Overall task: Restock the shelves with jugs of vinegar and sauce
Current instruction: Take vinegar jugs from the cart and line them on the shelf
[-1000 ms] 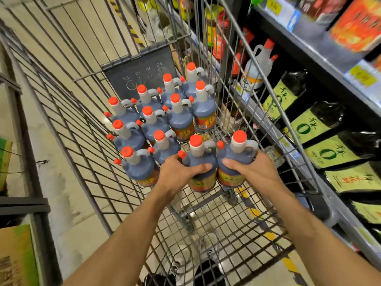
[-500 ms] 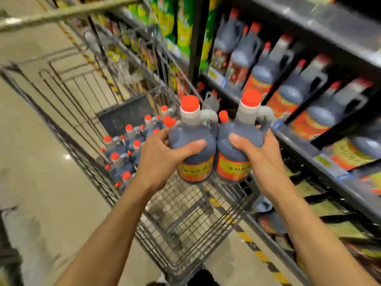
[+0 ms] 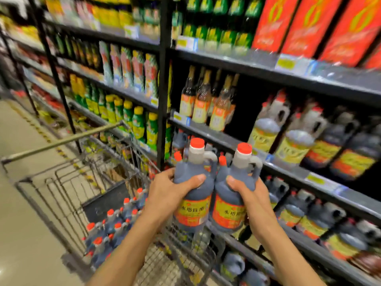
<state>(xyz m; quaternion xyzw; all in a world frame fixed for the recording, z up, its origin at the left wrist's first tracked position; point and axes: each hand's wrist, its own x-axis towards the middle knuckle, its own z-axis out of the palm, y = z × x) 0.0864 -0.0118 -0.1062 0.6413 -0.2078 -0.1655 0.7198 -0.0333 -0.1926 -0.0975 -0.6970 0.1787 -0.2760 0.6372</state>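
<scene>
Red cartons (image 3: 309,23) stood along the top right tier. Beneath them, tall glass bottles with orange labels (image 3: 203,102) were grouped close together. Further left, green bottles with yellow caps (image 3: 138,122) lined a lower tier, and the beige floor (image 3: 24,213) stretched beside the aisle.

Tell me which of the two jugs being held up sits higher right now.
The left-hand jug, gripped by the left hand: its red cap tops the right-hand jug, which the right hand grips.
</scene>
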